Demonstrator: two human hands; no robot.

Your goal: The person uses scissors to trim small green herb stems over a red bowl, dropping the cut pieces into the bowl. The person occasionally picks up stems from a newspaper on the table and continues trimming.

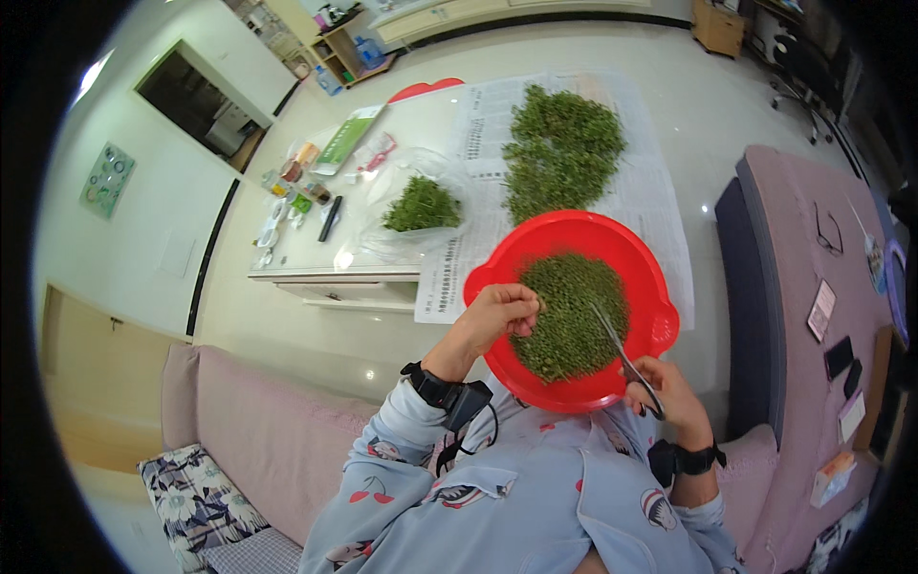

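A red plastic basin rests at my lap, close to the newspaper-covered table edge. Finely chopped green herb is heaped in it. Over the heap's left side, my left hand pinches thumb and fingers together. A tiny pale plant piece shows at its fingertips, too small to make out well. My right hand, at the basin's lower right rim, grips metal scissors by dark handles. Their blades point up and left over the chopped herb. Beyond the basin, uncut leafy stems lie spread on newspaper.
Left of the newspaper, a clear plastic bag holds more green stems. The white table also bears a green packet, small jars and a black stick-like object. Pink sofas flank me; eyeglasses lie on the right one.
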